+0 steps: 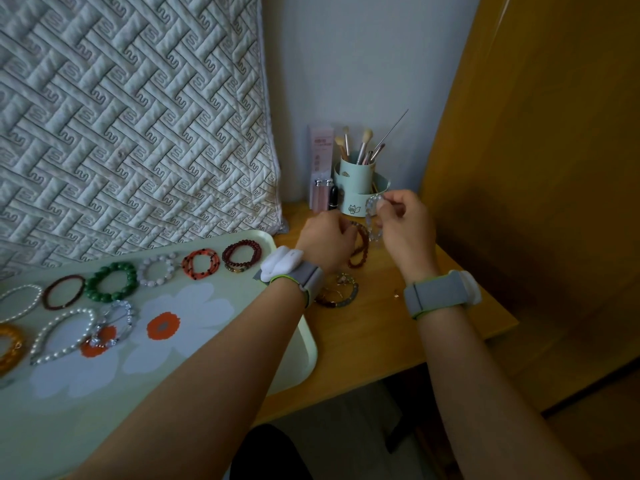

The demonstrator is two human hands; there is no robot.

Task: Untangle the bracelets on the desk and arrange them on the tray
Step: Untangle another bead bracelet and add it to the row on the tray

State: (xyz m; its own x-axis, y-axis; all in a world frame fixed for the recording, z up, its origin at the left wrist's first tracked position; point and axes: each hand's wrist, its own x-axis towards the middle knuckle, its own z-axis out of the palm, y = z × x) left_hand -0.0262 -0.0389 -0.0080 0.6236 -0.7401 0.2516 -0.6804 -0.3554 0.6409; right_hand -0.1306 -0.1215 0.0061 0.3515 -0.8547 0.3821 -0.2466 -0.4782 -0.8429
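A pale translucent beaded bracelet (pixel 372 216) is pinched in the right hand (pixel 405 230), linked with a dark red beaded bracelet (pixel 360 244) gripped by the left hand (pixel 325 240); fingers are mostly hidden. More tangled bracelets (pixel 341 292) lie on the wooden desk (pixel 381 334), partly covered by the wrist. The pale green flowered tray (pixel 298 341) is cut off at left.

quilted pillow (pixel 131 126) beside pale-green brush holder (pixel 358 183), pink box (pixel 321 147), lipsticks (pixel 325 195) near the wall

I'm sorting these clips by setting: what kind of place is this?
Probably a bedroom dressing desk: a quilted pillow leans beside the wooden desk, which carries a makeup brush holder and lipsticks.
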